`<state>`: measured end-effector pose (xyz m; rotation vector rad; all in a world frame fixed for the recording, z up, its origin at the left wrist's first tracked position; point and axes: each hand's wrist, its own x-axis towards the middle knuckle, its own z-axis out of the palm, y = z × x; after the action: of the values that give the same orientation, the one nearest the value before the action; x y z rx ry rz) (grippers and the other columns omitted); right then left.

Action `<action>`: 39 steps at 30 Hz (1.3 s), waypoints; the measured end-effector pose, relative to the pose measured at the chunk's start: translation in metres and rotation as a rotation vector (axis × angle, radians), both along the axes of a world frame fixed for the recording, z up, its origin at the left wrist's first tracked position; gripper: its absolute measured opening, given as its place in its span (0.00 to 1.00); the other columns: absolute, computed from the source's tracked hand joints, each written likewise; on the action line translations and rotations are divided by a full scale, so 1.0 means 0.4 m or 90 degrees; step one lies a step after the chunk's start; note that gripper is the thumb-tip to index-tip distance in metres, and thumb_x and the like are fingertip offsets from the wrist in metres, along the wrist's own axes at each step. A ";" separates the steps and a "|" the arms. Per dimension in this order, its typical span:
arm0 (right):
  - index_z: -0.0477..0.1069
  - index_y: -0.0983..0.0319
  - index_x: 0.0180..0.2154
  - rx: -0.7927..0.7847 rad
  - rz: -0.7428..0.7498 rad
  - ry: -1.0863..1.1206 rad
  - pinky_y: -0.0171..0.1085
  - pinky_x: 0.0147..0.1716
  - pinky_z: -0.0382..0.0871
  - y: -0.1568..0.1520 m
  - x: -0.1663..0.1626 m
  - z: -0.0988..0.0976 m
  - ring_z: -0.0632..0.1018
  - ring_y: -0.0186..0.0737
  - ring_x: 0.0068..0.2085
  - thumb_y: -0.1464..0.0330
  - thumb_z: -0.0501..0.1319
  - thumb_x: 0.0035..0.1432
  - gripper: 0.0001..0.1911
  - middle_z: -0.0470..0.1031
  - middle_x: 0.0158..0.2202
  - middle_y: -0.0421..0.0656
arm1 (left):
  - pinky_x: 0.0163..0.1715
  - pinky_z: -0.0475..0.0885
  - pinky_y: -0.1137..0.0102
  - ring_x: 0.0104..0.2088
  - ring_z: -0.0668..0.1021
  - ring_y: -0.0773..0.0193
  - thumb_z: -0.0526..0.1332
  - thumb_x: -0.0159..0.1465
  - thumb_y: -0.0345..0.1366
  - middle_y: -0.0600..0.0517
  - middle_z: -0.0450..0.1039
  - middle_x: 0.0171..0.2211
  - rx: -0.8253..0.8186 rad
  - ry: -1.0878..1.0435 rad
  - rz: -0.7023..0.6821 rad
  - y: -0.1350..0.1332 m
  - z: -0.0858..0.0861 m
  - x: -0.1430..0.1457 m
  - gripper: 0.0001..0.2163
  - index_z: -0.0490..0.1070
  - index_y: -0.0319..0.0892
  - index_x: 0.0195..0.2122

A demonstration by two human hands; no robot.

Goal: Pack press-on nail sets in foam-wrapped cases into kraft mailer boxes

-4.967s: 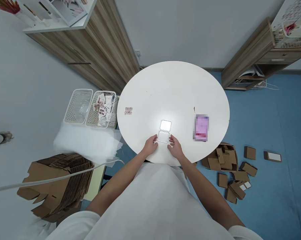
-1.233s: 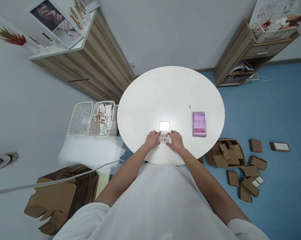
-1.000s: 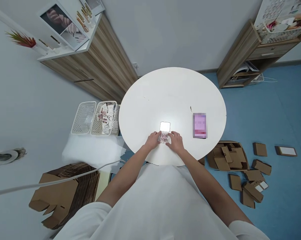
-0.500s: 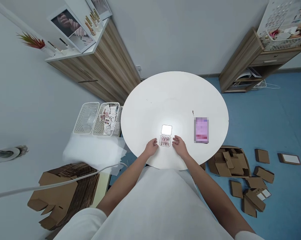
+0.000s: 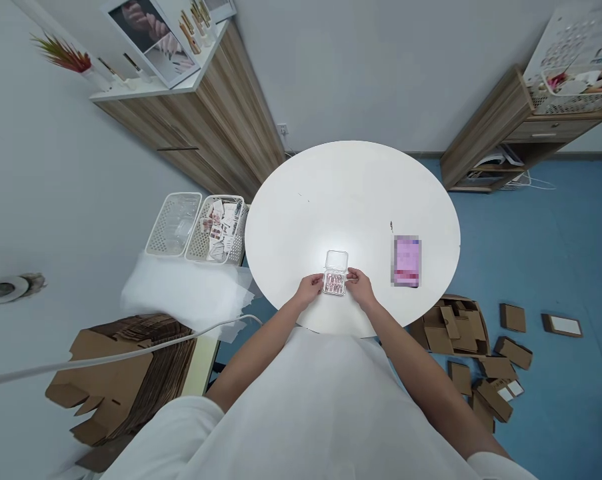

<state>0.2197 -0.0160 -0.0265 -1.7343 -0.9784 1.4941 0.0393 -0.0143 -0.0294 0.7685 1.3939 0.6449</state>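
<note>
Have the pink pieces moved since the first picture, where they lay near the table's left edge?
Yes. Judged against the white table, the pink pieces have moved rightward and toward its near edge; they now lie in the open clear case.

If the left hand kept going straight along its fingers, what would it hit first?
The left hand would most likely meet the near side wall of the open clear case first; its fingertips may already be touching it.
</note>
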 end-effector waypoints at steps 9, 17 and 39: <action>0.63 0.59 0.49 0.020 -0.007 0.146 0.38 0.35 0.68 -0.015 0.023 0.038 0.72 0.33 0.32 0.67 0.61 0.41 0.29 0.68 0.39 0.42 | 0.34 0.67 0.69 0.32 0.72 0.69 0.65 0.50 0.40 0.49 0.71 0.34 -0.049 -0.127 0.014 -0.004 0.065 -0.023 0.17 0.69 0.40 0.39; 0.66 0.58 0.46 0.015 -0.046 0.251 0.39 0.38 0.68 -0.007 0.049 0.051 0.72 0.33 0.34 0.65 0.64 0.41 0.26 0.69 0.37 0.40 | 0.37 0.69 0.67 0.32 0.74 0.67 0.68 0.47 0.38 0.49 0.72 0.32 -0.034 -0.191 0.012 0.011 0.106 -0.008 0.17 0.69 0.38 0.37; 0.70 0.56 0.38 0.082 -0.017 0.372 0.35 0.38 0.66 0.080 0.113 0.150 0.71 0.30 0.35 0.62 0.65 0.43 0.17 0.71 0.40 0.39 | 0.41 0.69 0.66 0.36 0.75 0.65 0.66 0.51 0.35 0.46 0.73 0.38 -0.053 -0.271 0.007 0.002 0.162 0.035 0.14 0.70 0.38 0.39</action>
<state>0.2650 0.0161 0.0334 -1.1093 -0.7155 1.7350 0.0533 -0.0137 0.0352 0.5202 1.0274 0.7076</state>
